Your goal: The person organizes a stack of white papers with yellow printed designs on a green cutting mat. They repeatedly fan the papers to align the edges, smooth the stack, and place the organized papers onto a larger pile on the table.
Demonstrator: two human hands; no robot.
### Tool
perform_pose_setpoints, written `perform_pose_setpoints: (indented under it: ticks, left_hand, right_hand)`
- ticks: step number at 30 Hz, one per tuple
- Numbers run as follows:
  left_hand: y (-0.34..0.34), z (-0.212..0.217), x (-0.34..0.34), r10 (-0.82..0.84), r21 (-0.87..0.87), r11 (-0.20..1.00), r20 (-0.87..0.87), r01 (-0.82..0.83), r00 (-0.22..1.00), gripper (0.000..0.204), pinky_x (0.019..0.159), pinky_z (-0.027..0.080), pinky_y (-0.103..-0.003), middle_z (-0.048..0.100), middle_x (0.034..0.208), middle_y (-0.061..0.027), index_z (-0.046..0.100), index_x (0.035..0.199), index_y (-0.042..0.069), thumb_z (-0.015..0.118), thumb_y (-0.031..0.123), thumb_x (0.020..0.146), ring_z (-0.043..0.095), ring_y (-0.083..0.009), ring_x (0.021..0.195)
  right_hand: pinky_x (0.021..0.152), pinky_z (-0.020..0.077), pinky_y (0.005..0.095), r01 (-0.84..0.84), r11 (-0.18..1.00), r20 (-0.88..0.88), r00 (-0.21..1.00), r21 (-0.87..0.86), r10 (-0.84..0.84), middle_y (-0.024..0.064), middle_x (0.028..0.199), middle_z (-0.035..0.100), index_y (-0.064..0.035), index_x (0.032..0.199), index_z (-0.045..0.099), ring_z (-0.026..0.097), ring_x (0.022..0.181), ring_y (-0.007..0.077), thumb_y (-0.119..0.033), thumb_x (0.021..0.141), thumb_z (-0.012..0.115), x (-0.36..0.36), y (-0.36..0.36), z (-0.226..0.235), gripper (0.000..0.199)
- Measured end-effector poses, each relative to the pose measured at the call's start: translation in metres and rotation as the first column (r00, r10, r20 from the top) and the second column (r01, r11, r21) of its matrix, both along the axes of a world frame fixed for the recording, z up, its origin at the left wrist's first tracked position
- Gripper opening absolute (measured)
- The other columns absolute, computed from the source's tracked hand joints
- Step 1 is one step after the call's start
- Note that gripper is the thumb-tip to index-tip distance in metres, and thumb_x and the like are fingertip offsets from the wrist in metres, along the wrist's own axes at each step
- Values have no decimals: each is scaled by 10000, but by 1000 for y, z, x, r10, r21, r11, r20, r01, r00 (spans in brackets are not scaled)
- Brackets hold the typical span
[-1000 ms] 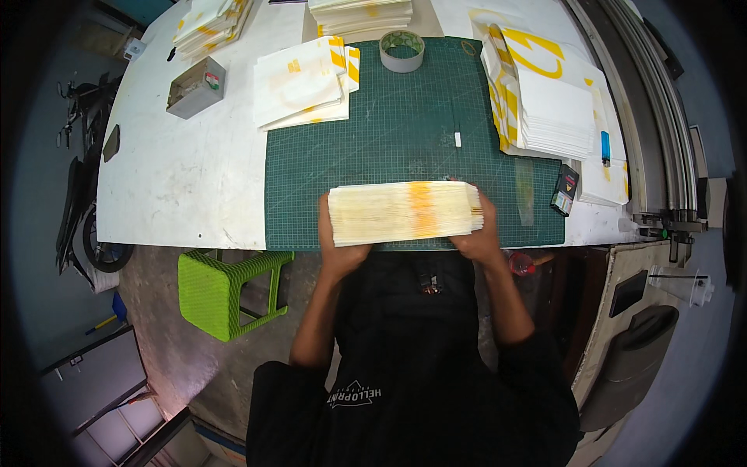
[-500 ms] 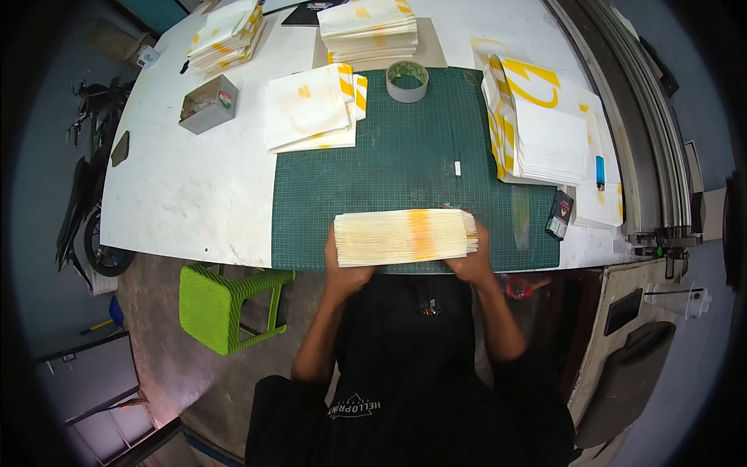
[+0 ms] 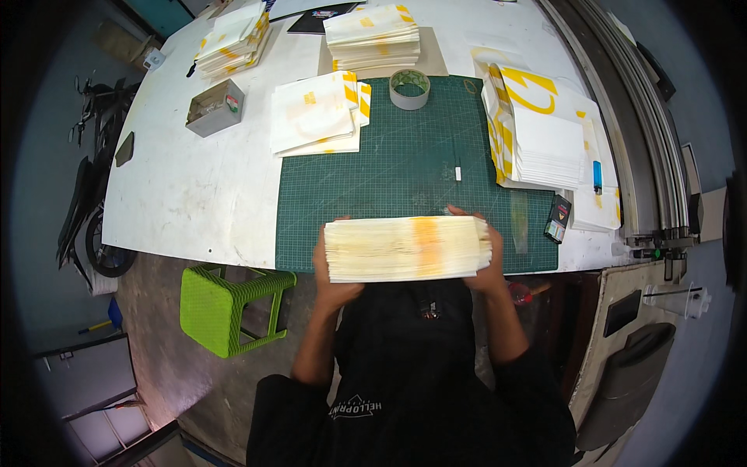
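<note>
Between my two hands I hold a thick stack of folded white paper pieces [image 3: 381,251], its layered edges facing up and an orange-yellow band crossing them. My left hand [image 3: 330,284] grips the left end, fingers mostly behind the paper. At the right end, my right hand [image 3: 490,268] is closed round the stack, with some fingertips showing along its far side. The stack is over the near edge of the green cutting mat [image 3: 373,183].
Printed white-and-yellow paper piles lie at the mat's far left [image 3: 315,117], the back [image 3: 369,39], the far left corner [image 3: 232,39] and the right [image 3: 545,140]. A tape roll [image 3: 409,100], grey box [image 3: 215,113], blue lighter [image 3: 597,177] and green stool [image 3: 208,311] surround me.
The stack has come slightly nearer to me and looks larger, still held at both ends. The whole view has shifted a little. Things on the table stay in place.
</note>
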State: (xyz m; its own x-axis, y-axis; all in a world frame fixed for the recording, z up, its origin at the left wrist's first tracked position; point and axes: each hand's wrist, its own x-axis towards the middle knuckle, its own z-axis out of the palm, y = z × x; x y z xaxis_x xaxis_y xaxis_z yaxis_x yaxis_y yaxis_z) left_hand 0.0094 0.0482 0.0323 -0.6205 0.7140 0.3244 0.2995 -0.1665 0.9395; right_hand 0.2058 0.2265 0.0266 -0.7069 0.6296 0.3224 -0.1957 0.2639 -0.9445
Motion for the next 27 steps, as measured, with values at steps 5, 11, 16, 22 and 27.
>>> perform_pose_setpoints:
  ticks: [5,11,16,22,27]
  left_hand:
    - [-14,6,-31,-267,226,947,165,227,950,680,983,451,-347,608,1080,-68,490,1301,10,838,185,743,593,-149,956]
    - [14,15,-44,-783,750,544,292,376,550,202,1070,367,-482,532,790,-26,492,933,89,601,255,967,522,-165,769]
    - [39,-1,-18,-965,947,263,261,183,38,201,1061,380,-467,542,758,-18,489,909,99,555,267,997,541,-173,740]
    - [36,-5,25,-914,968,223,249,114,-322,215,1060,398,-451,605,822,-35,532,1019,97,537,312,1007,600,-206,773]
    - [34,-3,52,-881,960,266,278,84,-384,239,1053,410,-448,620,851,-47,539,1050,89,536,324,1008,615,-217,796]
  right_hand:
    - [1094,329,608,-146,935,-4,988,323,156,171,1094,658,4,1183,593,660,1035,332,-344,618,888,10,-33,84,727]
    - [1051,402,535,-334,883,-416,891,-330,181,214,1115,627,57,1307,476,623,1079,309,-381,836,748,10,-32,70,698]
    - [910,501,359,-428,660,-330,903,-618,276,187,1051,629,69,1301,463,625,1013,232,-161,950,614,-11,-55,33,446]
    - [979,445,368,-300,921,-154,951,-247,268,150,1146,621,52,1359,443,587,1103,221,-81,823,754,-23,-24,65,634]
    - [1083,360,423,-651,706,-22,739,-278,673,191,1286,587,37,1501,271,532,1245,269,-230,675,878,-59,3,69,1059]
